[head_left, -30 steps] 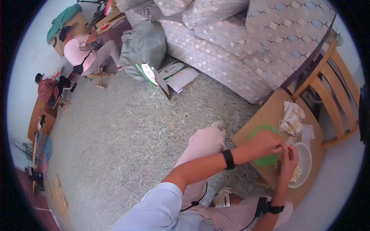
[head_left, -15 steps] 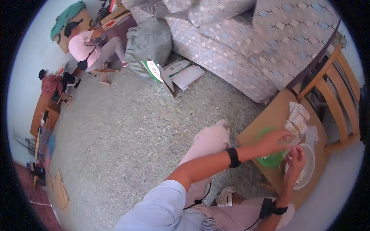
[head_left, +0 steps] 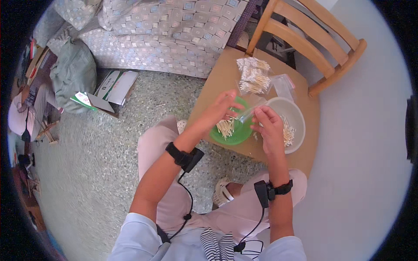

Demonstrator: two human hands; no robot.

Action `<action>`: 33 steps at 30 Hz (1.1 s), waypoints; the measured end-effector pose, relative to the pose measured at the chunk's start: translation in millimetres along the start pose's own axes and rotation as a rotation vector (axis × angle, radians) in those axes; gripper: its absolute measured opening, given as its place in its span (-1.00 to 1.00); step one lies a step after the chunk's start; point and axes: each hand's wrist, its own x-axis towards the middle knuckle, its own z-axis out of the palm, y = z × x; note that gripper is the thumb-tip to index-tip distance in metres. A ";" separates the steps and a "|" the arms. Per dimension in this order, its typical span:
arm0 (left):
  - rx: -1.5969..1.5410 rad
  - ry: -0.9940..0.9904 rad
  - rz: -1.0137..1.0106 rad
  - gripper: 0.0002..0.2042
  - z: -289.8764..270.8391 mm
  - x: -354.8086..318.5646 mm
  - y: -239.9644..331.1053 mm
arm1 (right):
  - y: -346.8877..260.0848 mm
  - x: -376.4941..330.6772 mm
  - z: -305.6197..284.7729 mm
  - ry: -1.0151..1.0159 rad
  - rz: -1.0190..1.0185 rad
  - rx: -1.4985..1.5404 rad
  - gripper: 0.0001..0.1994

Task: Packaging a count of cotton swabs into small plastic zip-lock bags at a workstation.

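Note:
Between the fingertips of my right hand [head_left: 268, 125] a small clear plastic bag [head_left: 253, 112] is pinched, slanting toward the left hand. My left hand [head_left: 223, 107] hovers over the green basket [head_left: 217, 137], its fingers apart. Cotton swabs [head_left: 225, 128] lie loosely in that basket, just below the left fingers. Beside the right hand stands a white bowl [head_left: 300, 124], with more cotton swabs [head_left: 288, 132] inside, partly covered by the hand. Beyond both containers lies a heap of bagged cotton swabs [head_left: 254, 76].
The containers stand on a brown board [head_left: 209, 93] on a wooden chair [head_left: 300, 37]. Another clear bag [head_left: 284, 85] lies by the heap. A patterned, covered sofa [head_left: 174, 43] stands behind. At left are a grey-green sack [head_left: 74, 76], flattened cartons [head_left: 119, 87] and a seated person [head_left: 19, 115].
My view has swung right, so the chair and containers now sit nearer the middle. My hands have moved apart slightly, and the left fingers have spread. The bag stays in my right hand.

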 end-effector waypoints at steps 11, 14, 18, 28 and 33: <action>0.575 0.061 0.529 -0.73 15.5 -28.5 10.8 | 12.9 -0.7 10.9 0.109 -0.113 -0.039 -0.78; 0.607 0.102 0.502 -0.78 17.5 -27.6 12.3 | 10.5 -1.9 11.3 0.008 -0.039 -0.032 -0.76; 0.684 0.080 0.563 -0.76 13.0 -24.7 16.1 | 17.6 1.2 12.9 -0.009 -0.036 0.007 -0.75; 0.897 0.233 0.736 -0.74 7.3 -30.7 20.6 | 26.7 8.8 14.6 0.051 -0.192 -0.013 -0.82; 0.934 0.165 0.801 -0.78 13.2 -31.9 17.7 | 17.1 2.6 15.4 0.044 -0.163 0.062 -0.83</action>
